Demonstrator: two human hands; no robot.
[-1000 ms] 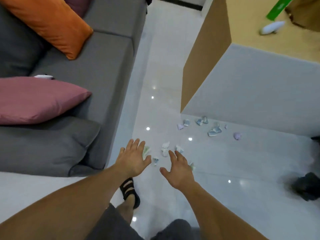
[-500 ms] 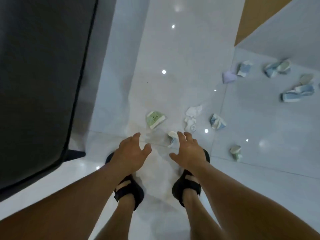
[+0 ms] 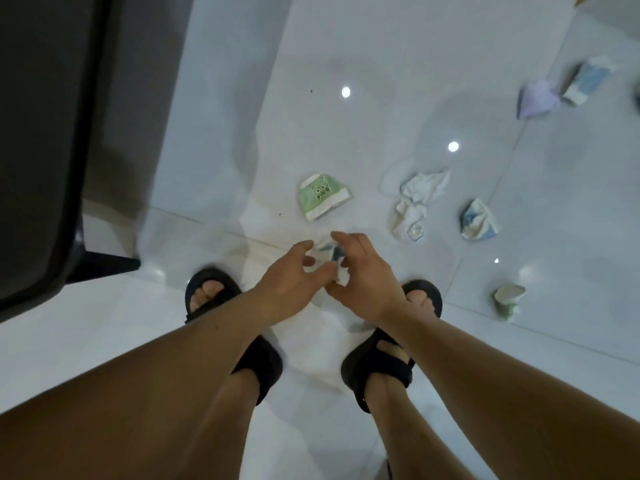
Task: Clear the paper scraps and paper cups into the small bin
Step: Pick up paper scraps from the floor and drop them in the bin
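Observation:
A small crushed white-and-blue paper cup [image 3: 328, 253] lies on the white tiled floor just ahead of my feet. My right hand [image 3: 363, 282] curls its fingers and thumb round it. My left hand [image 3: 289, 278] is cupped against its other side with loosely bent fingers, and most of the cup is hidden between the hands. Farther out lie a flattened green paper cup [image 3: 323, 195], crumpled white paper [image 3: 420, 194], a crushed blue-and-white cup [image 3: 479, 220] and a crushed green-and-white cup [image 3: 507, 299]. No bin is in view.
A dark sofa [image 3: 41, 133] fills the left side, its base reaching the floor near my left foot. My feet in black sandals [image 3: 256, 358] stand under my arms. A purple scrap [image 3: 536, 97] and a blue cup [image 3: 585, 81] lie at the far right.
I have bent lower over the floor, so everything looks closer. Both hands have come together around the small crushed cup that lay just beyond my fingertips.

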